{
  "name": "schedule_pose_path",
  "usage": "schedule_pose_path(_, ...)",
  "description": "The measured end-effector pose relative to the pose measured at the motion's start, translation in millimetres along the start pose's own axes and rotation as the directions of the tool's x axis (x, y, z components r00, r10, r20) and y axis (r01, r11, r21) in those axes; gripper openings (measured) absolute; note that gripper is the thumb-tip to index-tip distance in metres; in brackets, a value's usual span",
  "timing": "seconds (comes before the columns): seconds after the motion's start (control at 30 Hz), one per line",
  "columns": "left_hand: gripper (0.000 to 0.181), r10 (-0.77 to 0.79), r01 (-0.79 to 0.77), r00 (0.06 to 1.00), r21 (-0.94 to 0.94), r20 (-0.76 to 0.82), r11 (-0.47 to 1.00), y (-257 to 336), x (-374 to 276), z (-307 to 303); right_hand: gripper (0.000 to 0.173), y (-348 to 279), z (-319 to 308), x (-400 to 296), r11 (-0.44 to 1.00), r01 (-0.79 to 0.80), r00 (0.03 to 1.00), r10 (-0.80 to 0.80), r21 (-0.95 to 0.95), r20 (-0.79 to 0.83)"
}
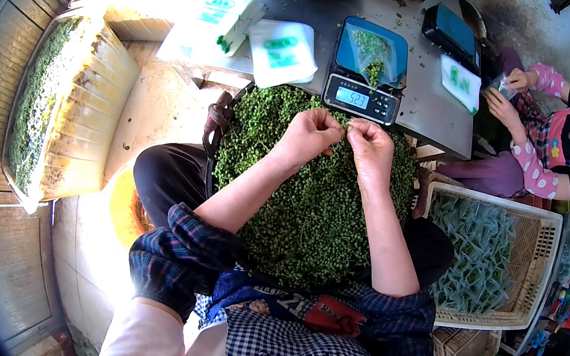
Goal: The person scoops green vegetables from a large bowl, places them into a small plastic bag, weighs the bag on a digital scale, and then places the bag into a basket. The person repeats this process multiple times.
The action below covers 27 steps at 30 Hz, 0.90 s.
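My left hand and my right hand meet fingertip to fingertip, pinching a tiny green sprig mostly hidden by the fingers. Beneath them, a heap of green berries on thin stems, resembling green peppercorns, fills a dark round container on my lap. Just beyond my fingers stands a digital kitchen scale with a blue platform and a lit display. On its platform lies a clear plastic bag partly filled with green berries, some at its mouth. Left of the scale is a stack of printed plastic bags.
Bundled bags and a second scale rest on the metal table. At right, a plastic crate holds many filled bags. A co-worker sits beyond it, handling a small bag. A tub of greens stands left.
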<state>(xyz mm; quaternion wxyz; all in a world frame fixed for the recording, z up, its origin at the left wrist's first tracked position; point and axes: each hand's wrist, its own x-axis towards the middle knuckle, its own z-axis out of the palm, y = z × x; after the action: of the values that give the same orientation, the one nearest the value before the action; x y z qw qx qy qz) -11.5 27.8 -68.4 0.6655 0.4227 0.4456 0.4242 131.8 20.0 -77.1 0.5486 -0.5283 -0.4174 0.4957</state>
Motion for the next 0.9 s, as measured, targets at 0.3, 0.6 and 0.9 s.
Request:
schedule_pose_path(0.3,0.013,0.345,-0.237,0.931,0.522,-0.118,0.819,11.2,-3.5,-11.7,0.007,-36.8,-4.7,-7.2,0.801,0.275,0.961,-0.22,-0.531,0.167)
schedule_pose_path(0.6,0.013,-0.034,0.041,0.996,0.079,-0.087,0.996,7.7,-6.8,-16.5,0.007,-36.7,-22.9,25.9,0.402,0.356,0.83,-0.551,-0.844,0.088)
schedule_pose_path(0.9,0.014,-0.086,0.085,0.996,0.081,0.015,0.993,5.3,-11.2,-9.3,0.005,-37.2,-20.4,51.5,0.59,0.408,0.781,-0.62,-0.697,-0.068)
